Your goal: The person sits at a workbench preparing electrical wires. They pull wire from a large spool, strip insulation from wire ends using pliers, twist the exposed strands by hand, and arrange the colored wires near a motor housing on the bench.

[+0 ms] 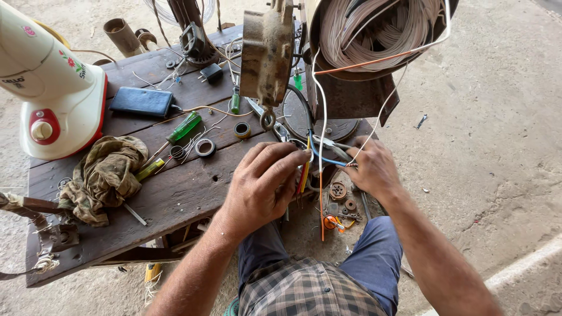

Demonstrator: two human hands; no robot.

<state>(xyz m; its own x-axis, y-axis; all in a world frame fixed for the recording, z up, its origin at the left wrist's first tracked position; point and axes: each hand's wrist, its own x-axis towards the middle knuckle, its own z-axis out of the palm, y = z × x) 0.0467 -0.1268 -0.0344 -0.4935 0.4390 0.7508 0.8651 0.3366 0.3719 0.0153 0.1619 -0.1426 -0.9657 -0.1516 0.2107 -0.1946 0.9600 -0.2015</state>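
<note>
My left hand (263, 184) pinches a bunch of coloured wires (305, 169), red, yellow and orange, at the edge of a dark wooden table (175, 193). My right hand (372, 169) grips a blue wire (328, 159) and holds small pliers (331, 143) beside that bunch. White and orange wires (321, 99) run up from both hands to a motor housing full of winding coils (374, 32) above. A rusty metal part (266, 52) hangs in front of it.
On the table lie a green-handled screwdriver (182, 127), tape rolls (205, 147), a dark blue case (141, 101), a crumpled rag (104, 175) and a white fan base (50, 88). Small round parts (338, 193) lie on the concrete floor by my knees.
</note>
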